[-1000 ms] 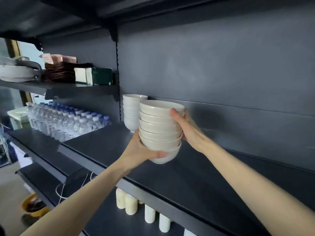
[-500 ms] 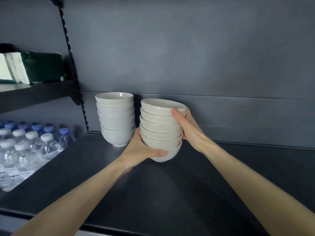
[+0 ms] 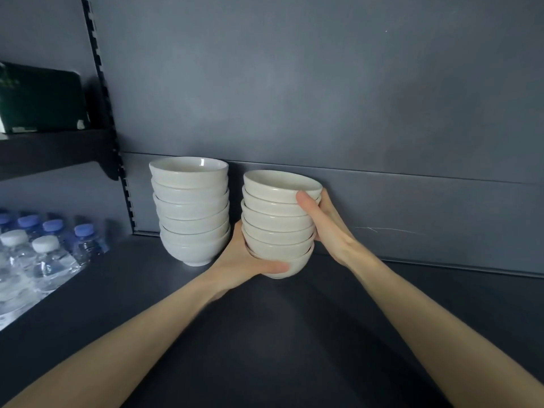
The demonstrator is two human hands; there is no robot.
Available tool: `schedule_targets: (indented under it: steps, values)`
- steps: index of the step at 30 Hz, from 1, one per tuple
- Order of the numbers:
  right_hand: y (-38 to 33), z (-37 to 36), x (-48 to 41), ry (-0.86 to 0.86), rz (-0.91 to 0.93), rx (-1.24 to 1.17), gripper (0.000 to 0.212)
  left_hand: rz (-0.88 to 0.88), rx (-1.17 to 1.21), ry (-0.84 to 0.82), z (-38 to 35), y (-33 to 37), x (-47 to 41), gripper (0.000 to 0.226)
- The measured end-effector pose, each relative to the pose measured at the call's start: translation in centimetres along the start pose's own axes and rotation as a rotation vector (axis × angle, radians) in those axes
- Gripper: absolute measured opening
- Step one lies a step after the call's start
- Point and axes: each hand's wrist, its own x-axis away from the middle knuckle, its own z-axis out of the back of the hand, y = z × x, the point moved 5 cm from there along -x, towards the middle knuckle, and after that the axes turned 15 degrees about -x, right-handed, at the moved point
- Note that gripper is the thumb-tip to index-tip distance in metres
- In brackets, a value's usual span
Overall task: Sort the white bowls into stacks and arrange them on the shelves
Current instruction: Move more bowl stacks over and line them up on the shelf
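My two bare forearms reach in from the bottom edge over the dark shelf, and between them I hold the stack of white bowls. My left grip is curled low round the stack: the thumb lies across the front of the bottom bowl and the palm presses its left side. My right grip is closed on the upper right of the stack, with the thumb against the rim of the top bowl and the fingers wrapped behind, out of sight. The stack is upright, its top bowl tipped a little toward me, and its foot is at the shelf surface; I cannot tell whether it rests there or hangs just above. Just beside it on the left, with a narrow gap between, a second stack of white bowls stands on the same shelf, a little taller and close to the back panel. Further left, on a lower shelf, are water bottles with blue and white caps. Above them an upper shelf juts from a slotted upright and carries a dark green box.
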Motion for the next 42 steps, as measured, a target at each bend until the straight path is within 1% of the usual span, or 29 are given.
schedule_targets:
  steps: [4, 6, 8, 11, 14, 17, 19, 21, 23, 25, 28, 31, 36, 39, 42]
  values:
    - [0.3, -0.1, -0.5, 0.001, -0.006, -0.003, 0.07, 0.016, -0.012, 0.012, 0.3, -1.3, -0.4, 0.085]
    - [0.3, -0.3, -0.5, 0.003, 0.003, 0.013, 0.068, 0.058, -0.019, 0.031, 0.4, -2.4, -0.2, 0.086]
    - [0.3, -0.6, -0.4, 0.009, 0.007, 0.018, 0.066, 0.118, -0.061, 0.058, 0.5, -3.7, 0.0, 0.093]
    - [0.5, -0.7, -0.4, 0.026, 0.014, 0.018, 0.063, 0.152, -0.063, 0.081, 0.5, -4.8, 0.1, 0.096]
    - [0.5, -0.9, -0.3, 0.047, 0.02, 0.032, 0.067, 0.15, -0.037, 0.084, 0.5, -5.1, 0.2, 0.092]
    - [0.2, -1.2, -0.1, 0.087, 0.048, 0.048, 0.07, 0.14, -0.017, 0.085, 0.7, -5.3, 0.2, 0.097]
    - [-0.1, -1.3, 0.0, 0.121, 0.075, 0.042, 0.061, 0.141, 0.009, 0.088, 0.9, -5.3, 0.2, 0.1]
    - [-0.4, -1.4, 0.1, 0.15, 0.098, 0.047, 0.053, 0.143, 0.048, 0.087, 0.9, -5.2, 0.3, 0.094]
    - [-0.6, -1.5, 0.1, 0.171, 0.117, 0.045, 0.049, 0.144, 0.077, 0.081, 1.0, -5.3, 0.3, 0.087]
    - [-0.7, -1.6, 0.1, 0.182, 0.133, 0.046, 0.046, 0.142, 0.083, 0.079, 1.0, -5.4, 0.2, 0.089]
    - [-0.9, -1.7, 0.1, 0.169, 0.147, 0.039, 0.051, 0.137, 0.084, 0.085, 1.0, -5.3, 0.2, 0.092]
    - [-0.9, -1.8, 0.1, 0.156, 0.147, 0.049, 0.066, 0.139, 0.089, 0.096, 1.0, -5.3, 0.2, 0.096]
    - [-0.8, -1.8, 0.3, 0.153, 0.141, 0.035, 0.077, 0.155, 0.091, 0.103, 1.1, -5.4, 0.3, 0.092]
    - [-0.8, -1.9, 0.3, 0.151, 0.13, 0.028, 0.078, 0.155, 0.107, 0.101, 1.2, -5.2, 0.3, 0.082]
    - [-0.8, -1.9, 0.4, 0.148, 0.114, 0.033, 0.072, 0.154, 0.101, 0.093, 1.2, -5.2, 0.3, 0.085]
